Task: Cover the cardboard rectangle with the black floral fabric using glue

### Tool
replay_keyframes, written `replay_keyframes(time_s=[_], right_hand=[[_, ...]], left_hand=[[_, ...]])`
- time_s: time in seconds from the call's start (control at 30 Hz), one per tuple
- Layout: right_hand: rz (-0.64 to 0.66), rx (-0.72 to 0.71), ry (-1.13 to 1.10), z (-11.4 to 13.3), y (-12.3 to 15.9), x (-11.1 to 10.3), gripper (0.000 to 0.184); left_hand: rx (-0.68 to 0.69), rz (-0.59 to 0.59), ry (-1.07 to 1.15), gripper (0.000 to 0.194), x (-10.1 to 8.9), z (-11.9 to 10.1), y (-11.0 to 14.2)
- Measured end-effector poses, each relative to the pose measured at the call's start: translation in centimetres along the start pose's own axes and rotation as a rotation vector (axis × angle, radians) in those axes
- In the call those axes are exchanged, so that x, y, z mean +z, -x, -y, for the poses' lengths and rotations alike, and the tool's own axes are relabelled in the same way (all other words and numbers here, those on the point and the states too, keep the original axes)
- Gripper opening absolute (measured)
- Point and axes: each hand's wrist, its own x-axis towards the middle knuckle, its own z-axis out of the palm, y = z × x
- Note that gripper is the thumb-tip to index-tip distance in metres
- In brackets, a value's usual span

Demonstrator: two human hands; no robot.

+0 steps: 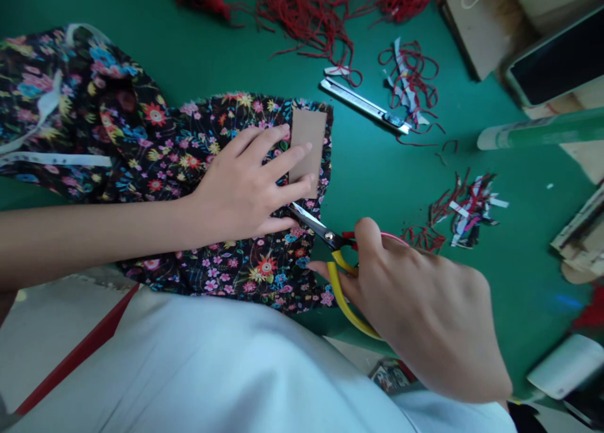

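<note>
My left hand (255,175) lies with its fingers spread on a black floral fabric (231,263). Several of its fingertips rest on a small brown cardboard rectangle (309,150), which lies on the fabric near its right edge. My right hand (415,301) grips a pair of scissors (330,236) with yellow and red handles. The scissor blades point up and left, over the fabric just below the cardboard, with their tip close to my left thumb. Whether fabric sits between the blades I cannot tell.
On the green table (368,175) a box cutter (363,104) lies beyond the fabric. Red yarn (306,11) is heaped at the back, with yarn and paper scraps (467,209) to the right. A phone-like dark device (559,58) and a green tube (542,129) stand at the far right.
</note>
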Motion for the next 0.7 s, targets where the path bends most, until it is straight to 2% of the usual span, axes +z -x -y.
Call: replay_keyframes(time_s=[0.2,0.4,0.7], right_hand=[[-0.041,-0.002,-0.009,0.36,0.01,-0.09,0.028],[-0.074,0.029,-0.001,0.6,0.61,-0.23,0.029],[-0.044,-0.012,0.018,0.34,0.05,0.15,0.032]], left_hand=[[-0.007,0.01,0.029,0.042,-0.1,-0.01,-0.07],[-0.004,0.017,0.008,0.043,-0.19,-0.03,-0.12],[-0.009,0.021,0.018,0.044,-0.18,-0.03,-0.1]])
